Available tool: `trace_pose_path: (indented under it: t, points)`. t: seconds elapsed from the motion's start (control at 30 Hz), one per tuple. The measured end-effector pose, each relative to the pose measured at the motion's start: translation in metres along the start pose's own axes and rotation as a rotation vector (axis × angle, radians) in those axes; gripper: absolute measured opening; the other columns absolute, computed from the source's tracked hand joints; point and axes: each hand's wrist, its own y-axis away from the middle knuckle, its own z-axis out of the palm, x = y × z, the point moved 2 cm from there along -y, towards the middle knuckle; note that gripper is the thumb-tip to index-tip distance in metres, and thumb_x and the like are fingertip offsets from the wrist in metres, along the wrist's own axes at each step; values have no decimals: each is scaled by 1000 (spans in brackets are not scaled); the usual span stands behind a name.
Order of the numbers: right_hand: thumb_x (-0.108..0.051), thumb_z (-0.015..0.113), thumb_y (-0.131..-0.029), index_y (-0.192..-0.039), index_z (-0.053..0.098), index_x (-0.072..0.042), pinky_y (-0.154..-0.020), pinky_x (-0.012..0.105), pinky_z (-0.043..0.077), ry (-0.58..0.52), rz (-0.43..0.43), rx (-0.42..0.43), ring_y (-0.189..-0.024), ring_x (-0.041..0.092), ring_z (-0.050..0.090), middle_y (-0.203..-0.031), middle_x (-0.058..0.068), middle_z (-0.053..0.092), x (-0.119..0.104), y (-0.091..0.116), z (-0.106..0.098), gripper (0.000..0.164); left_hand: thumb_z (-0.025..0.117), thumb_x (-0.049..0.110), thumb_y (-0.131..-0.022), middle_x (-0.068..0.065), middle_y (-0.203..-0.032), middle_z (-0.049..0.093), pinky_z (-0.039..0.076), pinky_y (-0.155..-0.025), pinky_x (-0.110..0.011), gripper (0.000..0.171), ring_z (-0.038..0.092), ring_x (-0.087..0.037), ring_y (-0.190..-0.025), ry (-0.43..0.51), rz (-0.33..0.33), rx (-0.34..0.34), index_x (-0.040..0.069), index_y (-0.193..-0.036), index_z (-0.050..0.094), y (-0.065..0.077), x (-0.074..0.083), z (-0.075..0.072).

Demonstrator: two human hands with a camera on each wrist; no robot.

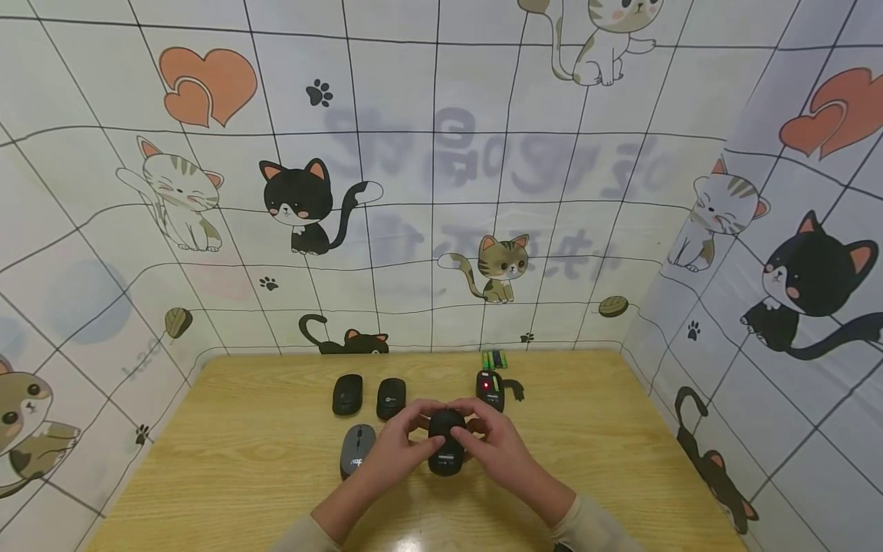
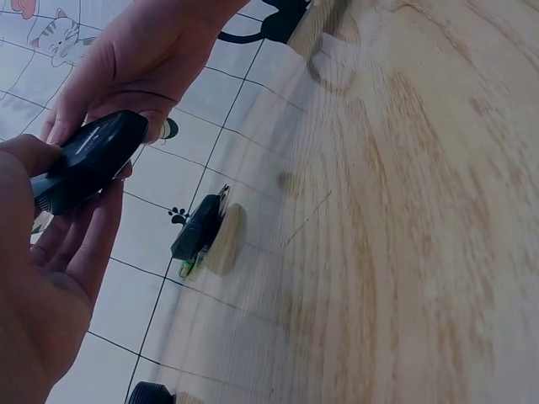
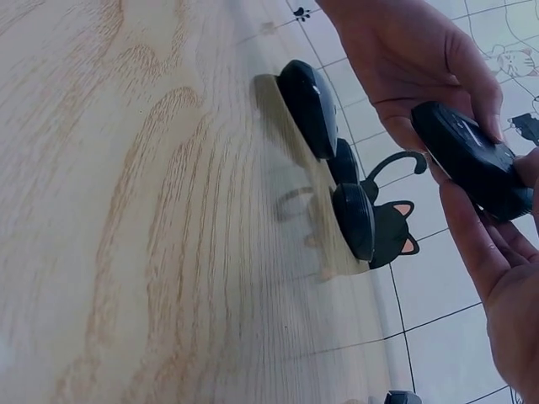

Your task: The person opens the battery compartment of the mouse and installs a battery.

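A black computer mouse (image 1: 446, 448) is held between both hands above the wooden table. My left hand (image 1: 403, 443) grips its left side, the thumb on the upward-facing surface. On the opposite side my right hand (image 1: 495, 443) holds it the same way, with its thumb on that surface too. In the left wrist view the held mouse (image 2: 93, 160) is tilted and clear of the tabletop. Fingers of both hands reach under and around the mouse (image 3: 467, 156) in the right wrist view. Small pale markings show on its surface.
Two black mice (image 1: 348, 395) and a grey mouse (image 1: 358, 448) lie left on the table (image 1: 566, 429). Behind my right hand lies another black mouse (image 1: 490, 389) showing a red light, beside a curved black piece (image 1: 514, 389) and green batteries (image 1: 494, 359). A cat-printed cloth (image 1: 428, 176) surrounds the table.
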Motion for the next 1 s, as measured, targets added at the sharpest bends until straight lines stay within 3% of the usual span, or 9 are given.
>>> trace_pose_path:
  t: [0.17, 0.3, 0.5, 1.0]
  points:
    - [-14, 71, -110, -146, 65, -16, -72, 47, 70, -14, 27, -13, -97, 28, 76, -134, 18, 62, 0, -2, -1, 37, 78, 13, -105, -3, -140, 67, 64, -90, -38, 43, 66, -28, -117, 19, -6, -25, 21, -145, 64, -2, 0, -1]
    - [-9, 75, -107, -148, 62, -16, -73, 44, 70, -29, 48, -47, -100, 27, 75, -138, 18, 59, 1, -3, -3, 44, 78, 14, -105, -3, -138, 68, 61, -95, -41, 42, 67, -28, -117, 23, -17, -24, 20, -145, 65, -4, 0, -1]
    - [-4, 78, -103, -149, 59, -16, -76, 38, 69, -49, 61, -103, -106, 28, 73, -139, 19, 54, 3, -4, -5, 51, 77, 13, -104, -7, -135, 67, 66, -81, -34, 40, 67, -29, -114, 57, -38, -30, 20, -143, 67, -3, -2, -1]
    - [-1, 75, -103, -143, 56, -13, -76, 41, 70, -104, 75, -189, -113, 30, 72, -137, 20, 50, 3, -6, -8, 46, 79, 11, -103, -11, -132, 66, 69, -78, -36, 40, 66, -30, -114, 121, -85, -63, 17, -140, 67, -2, -2, 2]
